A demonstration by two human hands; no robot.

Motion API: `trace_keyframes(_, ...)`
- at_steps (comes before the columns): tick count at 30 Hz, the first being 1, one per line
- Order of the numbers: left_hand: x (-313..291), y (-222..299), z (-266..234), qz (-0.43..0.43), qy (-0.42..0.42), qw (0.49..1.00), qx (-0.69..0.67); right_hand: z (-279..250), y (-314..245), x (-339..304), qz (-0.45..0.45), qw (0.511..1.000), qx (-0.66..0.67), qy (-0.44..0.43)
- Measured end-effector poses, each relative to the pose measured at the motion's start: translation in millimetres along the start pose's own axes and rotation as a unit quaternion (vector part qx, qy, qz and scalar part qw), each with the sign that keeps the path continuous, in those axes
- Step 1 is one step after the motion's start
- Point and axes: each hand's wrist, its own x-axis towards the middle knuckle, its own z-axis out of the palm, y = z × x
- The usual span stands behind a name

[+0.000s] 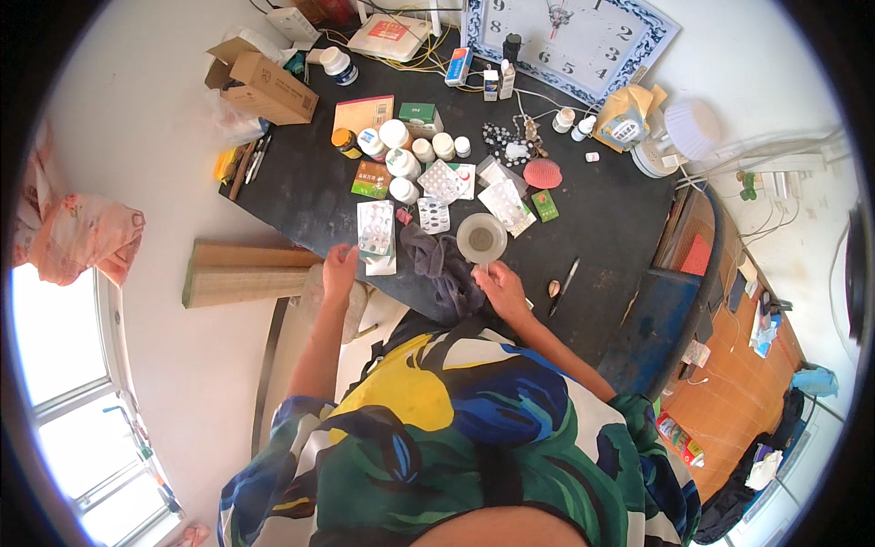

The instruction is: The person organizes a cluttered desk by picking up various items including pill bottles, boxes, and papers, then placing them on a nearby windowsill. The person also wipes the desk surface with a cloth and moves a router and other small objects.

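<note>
My right hand (501,290) is closed on the short handle of a pale round cup (481,239), whose open top faces up over the black desk. A crumpled dark grey cloth (439,269) lies just left of that hand and drapes over the front edge. At the desk's left front edge is my left hand (339,270), its fingers drawn together; whatever they may hold is hidden. Close beside it lie a blister pack of pills (375,228) and a white box partly under it. Another blister pack (434,215) with dark pills lies between the hands.
Several white pill bottles (402,164) and more blister packs stand or lie ahead. A red oval brush (542,174) and small green packet (545,205) are beyond the cup. To the right lies a black pen (565,284). A cardboard box (264,84) and large clock (570,46) stand behind.
</note>
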Motion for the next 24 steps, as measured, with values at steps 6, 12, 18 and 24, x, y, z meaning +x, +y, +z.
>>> trace_keyframes(6,35,9,1,-0.027,-0.077,0.996,-0.041,-35,-58,-26,0.036,0.992,-0.082,0.090)
trace_keyframes(12,55,13,0,-0.057,-0.196,0.978,-0.047,12,-96,-27,0.001,0.994,-0.040,-0.102)
trace_keyframes(18,74,14,1,0.010,-0.247,0.967,-0.068,129,-73,54,-0.020,0.996,-0.088,-0.022)
trace_keyframes(24,80,11,1,0.081,-0.307,0.948,-0.028,168,-82,75,0.015,0.988,-0.150,0.013)
